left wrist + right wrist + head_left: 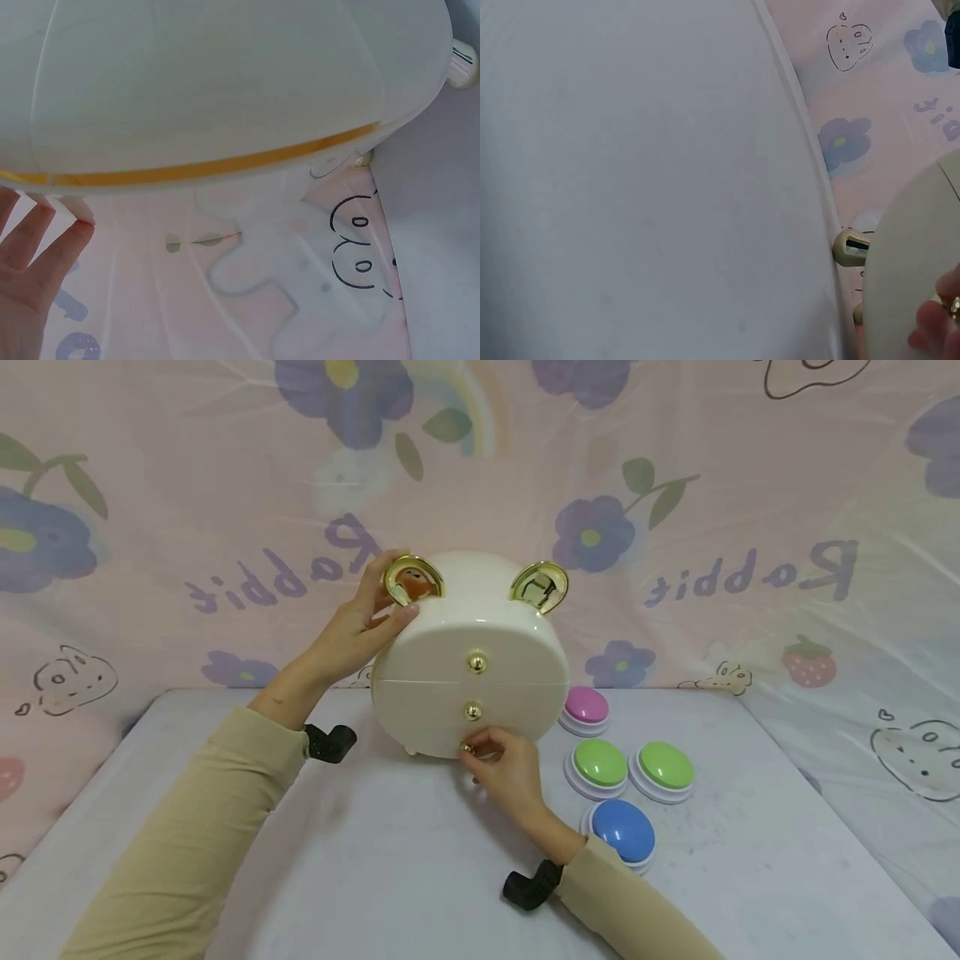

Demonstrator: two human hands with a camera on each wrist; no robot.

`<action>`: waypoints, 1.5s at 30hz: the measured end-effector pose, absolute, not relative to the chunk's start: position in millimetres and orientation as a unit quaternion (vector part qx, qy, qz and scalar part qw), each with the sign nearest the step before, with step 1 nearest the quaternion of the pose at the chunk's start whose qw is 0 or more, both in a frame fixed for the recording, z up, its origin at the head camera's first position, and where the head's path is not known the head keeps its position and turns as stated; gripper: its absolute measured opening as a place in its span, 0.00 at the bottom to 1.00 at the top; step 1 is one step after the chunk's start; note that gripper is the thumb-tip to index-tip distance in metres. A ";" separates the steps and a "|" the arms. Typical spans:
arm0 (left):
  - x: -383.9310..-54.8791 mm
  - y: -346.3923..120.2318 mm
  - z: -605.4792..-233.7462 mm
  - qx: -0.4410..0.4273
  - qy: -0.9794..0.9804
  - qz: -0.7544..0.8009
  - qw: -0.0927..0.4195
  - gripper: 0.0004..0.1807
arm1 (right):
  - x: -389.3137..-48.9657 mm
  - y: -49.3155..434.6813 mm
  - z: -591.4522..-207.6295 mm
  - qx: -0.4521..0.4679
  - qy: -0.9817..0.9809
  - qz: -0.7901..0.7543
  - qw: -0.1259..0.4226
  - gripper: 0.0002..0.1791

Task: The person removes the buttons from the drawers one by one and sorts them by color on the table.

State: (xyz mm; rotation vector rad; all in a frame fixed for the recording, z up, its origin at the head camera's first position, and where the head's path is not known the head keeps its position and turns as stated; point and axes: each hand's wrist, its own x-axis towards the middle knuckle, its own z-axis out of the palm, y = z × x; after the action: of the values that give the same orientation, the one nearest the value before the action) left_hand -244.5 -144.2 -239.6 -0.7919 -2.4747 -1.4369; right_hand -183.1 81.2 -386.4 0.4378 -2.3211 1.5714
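A white rounded storage box (420, 714) with gold ears and gold front knobs stands on the table; a seam crosses its front. My left hand (345, 635) holds its upper left side by the gold ear (414, 580), thumb below the ear and fingers behind. In the left wrist view, the fingers of this left hand (34, 270) touch the box's edge beside a gold trim strip (217, 166). Down at the front, my right hand (510, 772) pinches the lowest gold knob (468, 749) between thumb and fingers. The right wrist view catches only part of this hand (939, 322).
Right of the box, push buttons on white bases lie on the white table (360, 877): a pink one (586, 704), two green ones (601, 762) and a blue one (623, 832). Behind hangs a printed pink curtain (480, 502). Black wrist mounts (330, 743) sit at both sleeves.
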 end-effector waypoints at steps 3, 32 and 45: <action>-244.2 -143.6 -239.7 -0.266 -0.829 -0.484 0.085 0.36 | -182.0 80.3 -384.9 0.151 -0.816 0.533 0.165 0.04; -245.0 -144.3 -239.3 -0.260 -0.835 -0.478 0.082 0.35 | -126.2 96.7 -387.2 0.252 -0.847 0.419 0.208 0.07; -246.1 -146.0 -239.0 -0.278 -0.823 -0.486 0.095 0.35 | -104.2 103.3 -385.4 0.318 -0.841 0.385 0.207 0.08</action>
State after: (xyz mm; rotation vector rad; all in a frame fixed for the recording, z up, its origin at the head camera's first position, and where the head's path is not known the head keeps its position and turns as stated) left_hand -246.1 -146.0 -239.0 -0.8244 -2.4384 -1.4419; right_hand -104.2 103.3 -385.4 0.8857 -2.3429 1.0723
